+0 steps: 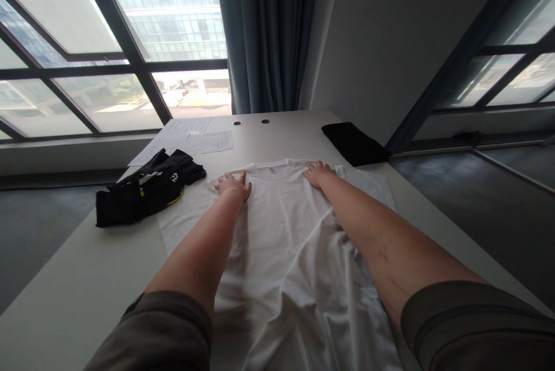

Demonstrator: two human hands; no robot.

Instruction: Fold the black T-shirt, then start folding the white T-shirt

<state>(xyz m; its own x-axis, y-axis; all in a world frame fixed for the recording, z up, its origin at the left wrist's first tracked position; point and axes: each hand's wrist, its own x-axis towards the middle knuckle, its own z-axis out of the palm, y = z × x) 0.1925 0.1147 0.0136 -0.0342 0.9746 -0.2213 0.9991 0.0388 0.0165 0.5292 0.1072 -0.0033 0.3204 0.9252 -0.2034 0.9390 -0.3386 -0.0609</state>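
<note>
A white T-shirt [273,232] lies spread on the table, its neckline at the far end and its lower part wrinkled toward me. My left hand [233,185] rests on the shirt near its left shoulder, fingers spread. On the other side of the collar, my right hand [318,173] lies flat near the right shoulder, its fingers stretched out. Both palms press down on the cloth without gripping it. The near hem is out of view.
Rumpled black clothing [150,189] with yellow trim lies left of the shirt. A folded black cloth [355,143] is at the right edge of the white table [286,134]. Printed papers [208,141] lie at the far left. Windows and a blue curtain [269,30] stand behind.
</note>
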